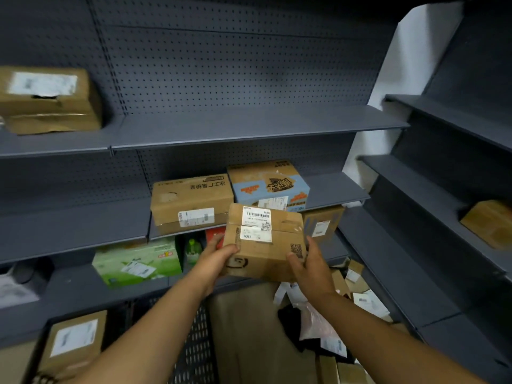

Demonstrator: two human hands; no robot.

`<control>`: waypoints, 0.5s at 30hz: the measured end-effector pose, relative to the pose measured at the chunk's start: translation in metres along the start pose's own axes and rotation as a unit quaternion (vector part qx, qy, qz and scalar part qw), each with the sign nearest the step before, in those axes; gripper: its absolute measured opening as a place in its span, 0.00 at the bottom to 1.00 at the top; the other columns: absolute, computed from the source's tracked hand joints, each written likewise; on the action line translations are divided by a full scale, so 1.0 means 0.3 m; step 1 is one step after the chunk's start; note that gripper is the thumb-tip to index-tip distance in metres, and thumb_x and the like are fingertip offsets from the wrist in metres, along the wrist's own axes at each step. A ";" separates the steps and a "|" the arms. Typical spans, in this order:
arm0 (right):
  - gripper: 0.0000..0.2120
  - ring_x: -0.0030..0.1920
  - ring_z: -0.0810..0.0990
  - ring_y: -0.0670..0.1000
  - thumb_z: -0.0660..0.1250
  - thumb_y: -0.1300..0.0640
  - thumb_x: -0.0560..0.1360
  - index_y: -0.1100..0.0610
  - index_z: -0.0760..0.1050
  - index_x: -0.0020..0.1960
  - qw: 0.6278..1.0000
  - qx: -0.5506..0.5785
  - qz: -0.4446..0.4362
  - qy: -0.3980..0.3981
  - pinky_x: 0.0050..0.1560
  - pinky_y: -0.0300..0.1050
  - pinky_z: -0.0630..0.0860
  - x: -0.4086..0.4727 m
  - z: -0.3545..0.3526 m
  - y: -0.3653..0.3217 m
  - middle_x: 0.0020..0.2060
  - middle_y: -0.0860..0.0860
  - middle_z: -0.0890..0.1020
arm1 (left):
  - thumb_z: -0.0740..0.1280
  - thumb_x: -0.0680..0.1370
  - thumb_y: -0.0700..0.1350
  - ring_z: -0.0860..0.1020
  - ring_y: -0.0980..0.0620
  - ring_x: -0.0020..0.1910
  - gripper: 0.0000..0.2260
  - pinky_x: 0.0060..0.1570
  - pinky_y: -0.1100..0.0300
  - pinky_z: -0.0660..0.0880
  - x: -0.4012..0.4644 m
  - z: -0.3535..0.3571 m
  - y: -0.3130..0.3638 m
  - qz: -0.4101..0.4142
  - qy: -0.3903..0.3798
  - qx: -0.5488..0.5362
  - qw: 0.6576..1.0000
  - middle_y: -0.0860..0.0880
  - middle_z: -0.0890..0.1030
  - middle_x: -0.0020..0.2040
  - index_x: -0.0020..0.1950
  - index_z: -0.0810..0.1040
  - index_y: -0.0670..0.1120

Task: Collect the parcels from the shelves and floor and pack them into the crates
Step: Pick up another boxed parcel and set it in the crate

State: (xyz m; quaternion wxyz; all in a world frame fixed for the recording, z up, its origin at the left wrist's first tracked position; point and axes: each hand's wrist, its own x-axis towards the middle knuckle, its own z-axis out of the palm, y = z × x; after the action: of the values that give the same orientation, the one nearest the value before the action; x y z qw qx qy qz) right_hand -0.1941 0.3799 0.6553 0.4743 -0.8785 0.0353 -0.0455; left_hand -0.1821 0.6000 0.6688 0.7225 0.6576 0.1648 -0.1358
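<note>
2 hands hold 1 small brown cardboard parcel with white labels (263, 242) in front of the grey metal shelves (249, 126): left hand (219, 261) grips its left edge, right hand (310, 267) its right edge.

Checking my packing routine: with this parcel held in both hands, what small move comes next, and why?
Probably lower the cardboard parcel toward the dark mesh crate below. The left hand and right hand grip its sides, clear of the shelves.
</note>
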 end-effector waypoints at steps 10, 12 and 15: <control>0.40 0.65 0.70 0.51 0.70 0.59 0.70 0.49 0.52 0.76 0.995 -0.017 -0.049 -0.081 0.61 0.47 0.71 -0.272 0.110 -0.017 0.67 0.51 0.67 | 0.68 0.72 0.32 0.77 0.58 0.47 0.32 0.39 0.70 0.71 -0.337 -0.148 -0.215 0.046 0.097 0.042 0.993 0.53 0.79 0.50 0.73 0.64 0.48; 0.42 0.64 0.70 0.50 0.71 0.60 0.69 0.48 0.52 0.75 0.993 -0.008 -0.057 -0.103 0.60 0.50 0.73 -0.307 0.176 -0.054 0.67 0.50 0.67 | 0.69 0.70 0.30 0.78 0.55 0.47 0.32 0.40 0.71 0.72 -0.389 -0.230 -0.244 0.055 0.123 0.059 0.989 0.50 0.79 0.50 0.72 0.65 0.46; 0.43 0.58 0.72 0.43 0.74 0.55 0.67 0.45 0.53 0.74 0.988 0.001 -0.086 -0.130 0.54 0.45 0.76 -0.363 0.300 -0.114 0.62 0.45 0.68 | 0.71 0.69 0.30 0.78 0.50 0.52 0.32 0.51 0.59 0.76 -0.453 -0.376 -0.285 0.068 0.165 0.099 0.979 0.47 0.79 0.54 0.70 0.68 0.47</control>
State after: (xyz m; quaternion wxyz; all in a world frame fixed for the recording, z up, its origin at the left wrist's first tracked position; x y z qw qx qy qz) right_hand -0.2914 0.4849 0.6297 0.4702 -0.8761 -0.1024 0.0290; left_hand -0.3478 0.7010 0.6389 0.6245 0.7486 0.2225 0.0080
